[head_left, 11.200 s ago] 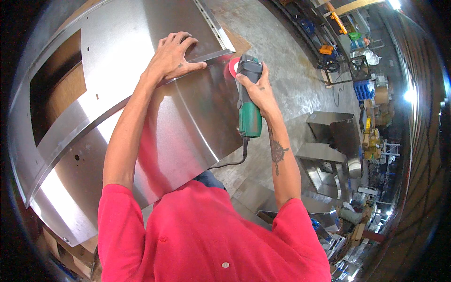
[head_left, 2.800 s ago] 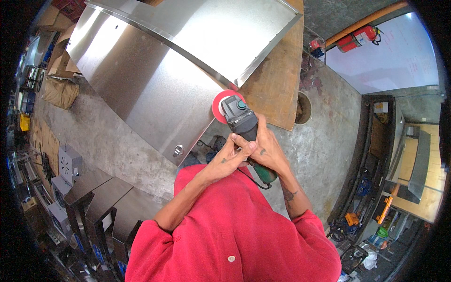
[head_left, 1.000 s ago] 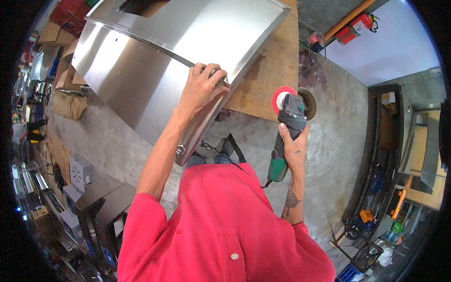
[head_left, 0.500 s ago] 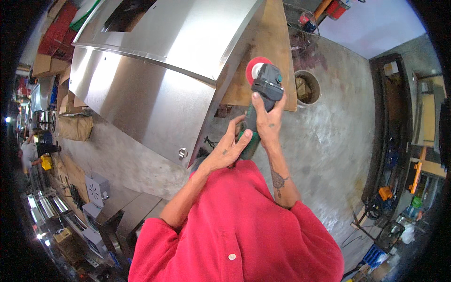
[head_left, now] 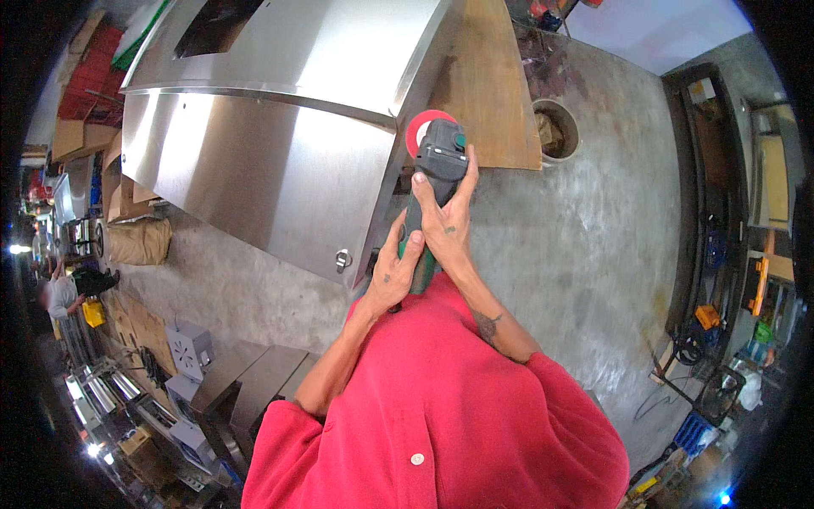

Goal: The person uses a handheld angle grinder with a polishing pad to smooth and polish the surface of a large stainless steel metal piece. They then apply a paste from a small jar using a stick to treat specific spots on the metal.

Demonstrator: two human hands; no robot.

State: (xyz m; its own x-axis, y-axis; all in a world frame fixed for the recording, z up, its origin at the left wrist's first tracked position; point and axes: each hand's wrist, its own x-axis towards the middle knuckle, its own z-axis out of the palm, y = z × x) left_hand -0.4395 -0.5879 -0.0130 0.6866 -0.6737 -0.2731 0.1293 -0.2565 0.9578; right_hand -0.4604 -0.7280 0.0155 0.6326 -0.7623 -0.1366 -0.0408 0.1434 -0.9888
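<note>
Grinder (head_left: 441, 159), gripped in left hand (head_left: 393, 273) and right hand (head_left: 447, 225), sits near metal panel's edge (head_left: 370, 199) (floor (head_left: 585, 254) stretching rightward).

Grey concrete floor (head_left: 577, 271) (shiny in patches).

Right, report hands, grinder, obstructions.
Left hand, right hand on angle grinder. Red disc beside sheet-metal panel corner, contact unclear. No visible obstruction between them.

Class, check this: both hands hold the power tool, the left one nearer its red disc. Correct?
Not quite: the head view shows the right hand nearer the red disc and the left hand farther back. Both hands do hold the power tool.
</note>
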